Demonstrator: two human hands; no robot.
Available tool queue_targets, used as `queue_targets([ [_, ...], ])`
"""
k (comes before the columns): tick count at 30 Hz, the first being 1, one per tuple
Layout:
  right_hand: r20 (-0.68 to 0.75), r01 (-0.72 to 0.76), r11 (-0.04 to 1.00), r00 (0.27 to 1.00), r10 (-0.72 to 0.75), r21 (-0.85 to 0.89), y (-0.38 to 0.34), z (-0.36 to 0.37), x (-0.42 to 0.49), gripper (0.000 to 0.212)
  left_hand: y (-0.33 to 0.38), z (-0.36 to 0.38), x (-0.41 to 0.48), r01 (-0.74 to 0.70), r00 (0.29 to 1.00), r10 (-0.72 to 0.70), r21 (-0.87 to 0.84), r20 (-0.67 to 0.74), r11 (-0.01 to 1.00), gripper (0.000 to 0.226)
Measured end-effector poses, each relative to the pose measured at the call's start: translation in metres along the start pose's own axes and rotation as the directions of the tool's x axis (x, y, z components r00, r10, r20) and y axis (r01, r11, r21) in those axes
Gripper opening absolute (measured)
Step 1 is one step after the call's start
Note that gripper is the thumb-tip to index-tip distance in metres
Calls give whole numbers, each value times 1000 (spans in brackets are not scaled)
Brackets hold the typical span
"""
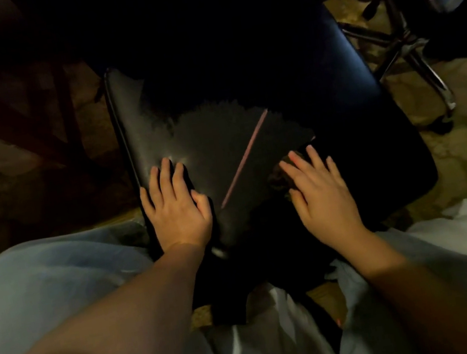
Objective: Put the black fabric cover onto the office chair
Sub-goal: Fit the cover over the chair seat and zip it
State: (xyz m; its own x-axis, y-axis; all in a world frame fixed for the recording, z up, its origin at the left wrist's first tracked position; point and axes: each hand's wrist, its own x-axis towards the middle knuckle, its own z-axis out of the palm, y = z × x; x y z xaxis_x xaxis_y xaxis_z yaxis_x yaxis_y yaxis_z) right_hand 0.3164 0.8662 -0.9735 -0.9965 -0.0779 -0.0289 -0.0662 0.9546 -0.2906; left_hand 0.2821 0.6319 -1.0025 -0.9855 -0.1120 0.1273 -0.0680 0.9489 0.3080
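left hand (174, 204): flat, holding nothing, pressing office chair (138, 124) | right hand (320, 190): flat, holding nothing, on black cover (236, 145) between hands | tip: I think push cover outward, gently

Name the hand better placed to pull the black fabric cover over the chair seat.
Probably right: the right hand lies on bunched black fabric cover; the left hand rests on the bare glossy black chair seat.

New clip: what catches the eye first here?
Two bare hands lie flat on the black chair in the middle, the left hand near its left edge, the right hand further right. A thin pink line runs diagonally between them; a chrome base glints at upper right.
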Motion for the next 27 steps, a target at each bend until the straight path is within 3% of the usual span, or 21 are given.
queue_targets([
  [7,-89,-311,950,946,311,16,45,-20,43,48,0,1,0,1,1000,-1,8,-12,1000,59],
  [11,-49,-381,923,922,383,56,52,-28,55,49,-1,2,0,-1,1000,1,10,-17,1000,59],
  [15,14,-282,959,959,282,38,42,-25,54,53,-1,2,1,-6,1000,6,24,-10,1000,60],
  [21,76,35,994,996,-43,108,10,-7,10,56,-3,3,3,-5,1000,5,39,1,999,61],
  [27,69,69,988,995,-79,140,6,-2,-5,53,-3,3,3,-7,1000,7,40,6,999,60],
])
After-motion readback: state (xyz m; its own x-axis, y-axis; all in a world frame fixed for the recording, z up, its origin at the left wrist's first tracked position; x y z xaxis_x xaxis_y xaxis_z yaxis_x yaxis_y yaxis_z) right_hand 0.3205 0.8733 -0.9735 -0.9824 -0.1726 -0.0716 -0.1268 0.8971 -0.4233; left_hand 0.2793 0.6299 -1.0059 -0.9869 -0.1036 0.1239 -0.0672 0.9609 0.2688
